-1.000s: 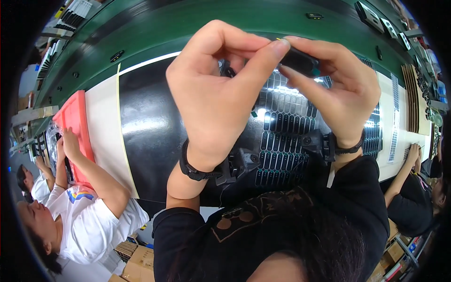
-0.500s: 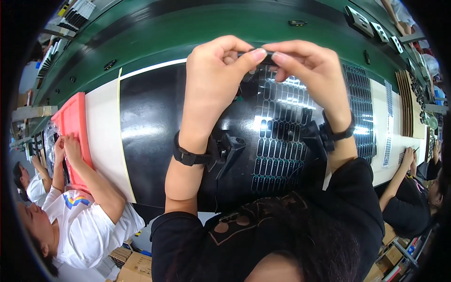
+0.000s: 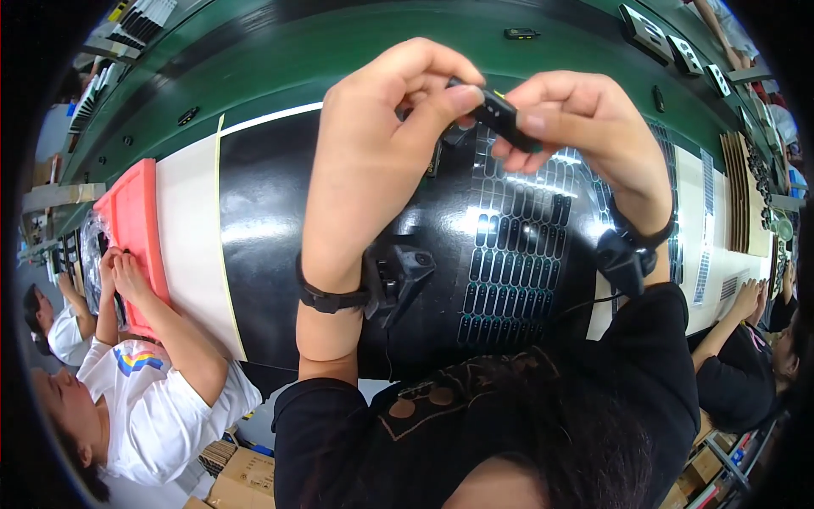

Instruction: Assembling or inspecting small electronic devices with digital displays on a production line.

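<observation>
My left hand (image 3: 381, 144) and my right hand (image 3: 585, 127) meet above the work table, both pinching one small black oblong part (image 3: 496, 114) between thumb and fingertips. Below the hands lies a black mat (image 3: 271, 229) carrying a sheet with rows of several small black oblong pieces (image 3: 517, 263). Each of my wrists wears a black strap with a small black device, on the left wrist (image 3: 394, 276) and on the right wrist (image 3: 623, 259).
A green conveyor (image 3: 280, 51) runs along the far side with small black items on it. To my left a person in a white shirt (image 3: 144, 407) handles a red tray (image 3: 131, 229). Another person in black (image 3: 746, 356) sits to my right. Cardboard boxes (image 3: 237, 479) stand below.
My hands have moved slightly away from the camera and apart, and the black part now shows clearly between the fingertips of both hands.
</observation>
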The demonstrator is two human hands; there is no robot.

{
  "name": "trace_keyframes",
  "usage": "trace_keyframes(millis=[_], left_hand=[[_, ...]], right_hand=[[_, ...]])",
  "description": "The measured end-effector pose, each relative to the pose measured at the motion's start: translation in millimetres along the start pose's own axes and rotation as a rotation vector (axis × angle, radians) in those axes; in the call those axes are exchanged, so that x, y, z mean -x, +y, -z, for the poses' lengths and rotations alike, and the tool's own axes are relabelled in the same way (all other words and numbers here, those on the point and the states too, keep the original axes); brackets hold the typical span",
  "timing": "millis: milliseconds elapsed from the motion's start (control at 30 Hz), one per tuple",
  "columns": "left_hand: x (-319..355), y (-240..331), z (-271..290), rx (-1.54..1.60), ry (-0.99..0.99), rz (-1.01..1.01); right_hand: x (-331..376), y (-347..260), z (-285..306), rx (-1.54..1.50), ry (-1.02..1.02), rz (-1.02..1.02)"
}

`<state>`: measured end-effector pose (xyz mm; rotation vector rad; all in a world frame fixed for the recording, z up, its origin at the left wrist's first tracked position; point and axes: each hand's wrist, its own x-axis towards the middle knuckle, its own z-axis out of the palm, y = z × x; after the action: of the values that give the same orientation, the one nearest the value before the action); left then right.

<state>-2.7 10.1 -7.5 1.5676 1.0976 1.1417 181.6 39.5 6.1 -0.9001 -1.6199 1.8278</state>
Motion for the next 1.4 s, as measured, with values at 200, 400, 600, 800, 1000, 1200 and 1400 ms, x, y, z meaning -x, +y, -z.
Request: trace_keyframes(millis=[200, 400, 600, 800, 1000, 1200, 1400], left_hand=[[6, 10, 5, 0.054, -0.09, 0.019], [8, 10, 0, 0.035, -0.117, 0.052], [-1, -14, 11, -0.168, -0.014, -0.027], [2, -23, 32, -0.609, 0.284, -0.164], [4, -8, 21, -0.464, 0.206, -0.054], [11, 3, 23, -0.425, 0.212, -0.104], [12, 10, 19, -0.312, 0.241, -0.146]], right_hand=[[-4, 3, -6, -0.017, -0.159, -0.072], [-1, 13, -7, -0.053, -0.18, -0.071], [-32, 30, 8, -0.078, -0.149, -0.11], [-128, 72, 70, 0.561, 0.115, 0.168], [-179, 112, 139, 1.577, 0.195, 0.129], [-124, 48, 53, 0.57, 0.133, 0.137], [-46, 28, 2, 0.813, 0.373, 0.369]])
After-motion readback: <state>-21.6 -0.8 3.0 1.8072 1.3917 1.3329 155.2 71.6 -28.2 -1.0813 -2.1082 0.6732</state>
